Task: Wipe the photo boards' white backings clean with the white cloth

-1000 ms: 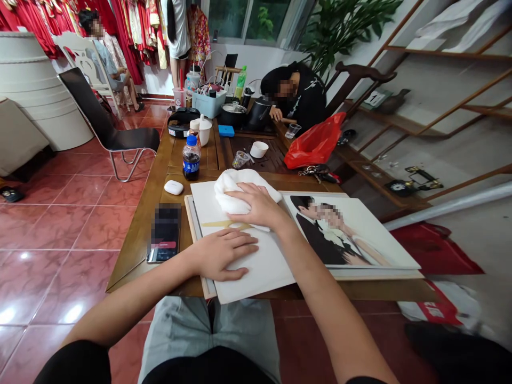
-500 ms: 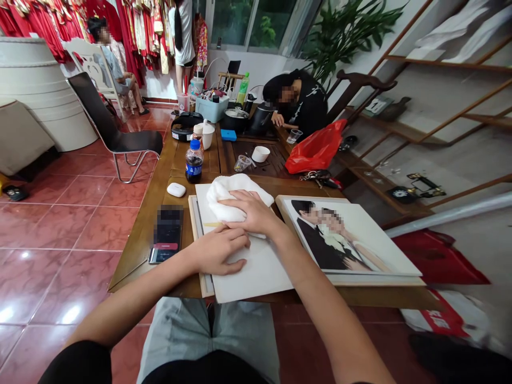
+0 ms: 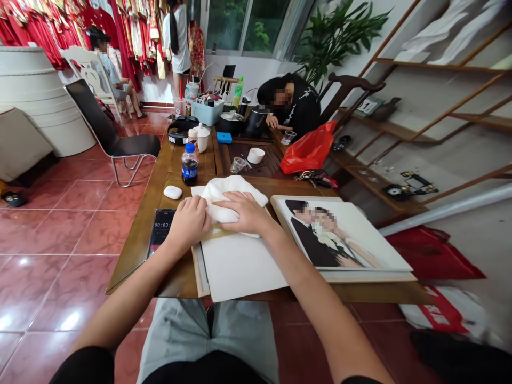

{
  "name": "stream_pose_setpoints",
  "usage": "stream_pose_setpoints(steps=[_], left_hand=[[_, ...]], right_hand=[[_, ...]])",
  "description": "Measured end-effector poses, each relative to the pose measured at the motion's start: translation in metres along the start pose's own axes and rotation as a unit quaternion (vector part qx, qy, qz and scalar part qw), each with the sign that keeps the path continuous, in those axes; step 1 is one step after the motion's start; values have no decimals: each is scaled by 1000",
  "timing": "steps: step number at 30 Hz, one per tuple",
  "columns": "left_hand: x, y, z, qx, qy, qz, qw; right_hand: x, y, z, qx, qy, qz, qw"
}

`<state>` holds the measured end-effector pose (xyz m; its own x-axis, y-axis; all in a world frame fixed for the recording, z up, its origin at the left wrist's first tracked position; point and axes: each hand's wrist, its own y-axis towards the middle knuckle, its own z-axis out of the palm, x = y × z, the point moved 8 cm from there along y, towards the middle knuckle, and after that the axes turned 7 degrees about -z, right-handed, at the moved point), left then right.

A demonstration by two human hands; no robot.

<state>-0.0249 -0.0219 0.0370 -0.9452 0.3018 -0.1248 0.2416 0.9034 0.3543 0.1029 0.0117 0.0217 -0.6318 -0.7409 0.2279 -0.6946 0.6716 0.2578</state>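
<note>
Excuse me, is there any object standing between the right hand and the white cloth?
Nothing visible does: the right hand lies directly on the white cloth. The left hand is at the cloth's left edge, and the blue-capped bottle stands apart, beyond it.

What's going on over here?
Someone at a wooden table has both hands at a bunched white towel on a white board. The right hand lies over the towel; the left hand is curled at its left edge. To the right lies a large photo print; to the left, a phone, partly hidden by the left arm.
</note>
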Motion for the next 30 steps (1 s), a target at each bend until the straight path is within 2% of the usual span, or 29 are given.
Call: stream_pose_setpoints(steps=[4,9,14,16,21,24,30], left_hand=[[2,0,13,32,21,-1,999],[0,-6,13,64,-18,-5,998],[-11,-15,23,143,-61,47,987],[-13,-17,26,157,-72,55,984],[-13,-16,26,153,-88,56,983],[-14,-17,26,148,-88,54,984],[-14,-18,27,140,-84,52,985]], right_hand=[[-1,-2,-4,-4,-17,19,1000],[-7,-10,-12,5,-18,48,999],[-16,-27,-18,14,-8,80,997],[-19,-37,-20,9,-11,84,996],[-13,-64,-25,-12,-18,76,997],[-2,-75,-23,0,-41,61,997],[26,-70,-13,17,-85,29,996]])
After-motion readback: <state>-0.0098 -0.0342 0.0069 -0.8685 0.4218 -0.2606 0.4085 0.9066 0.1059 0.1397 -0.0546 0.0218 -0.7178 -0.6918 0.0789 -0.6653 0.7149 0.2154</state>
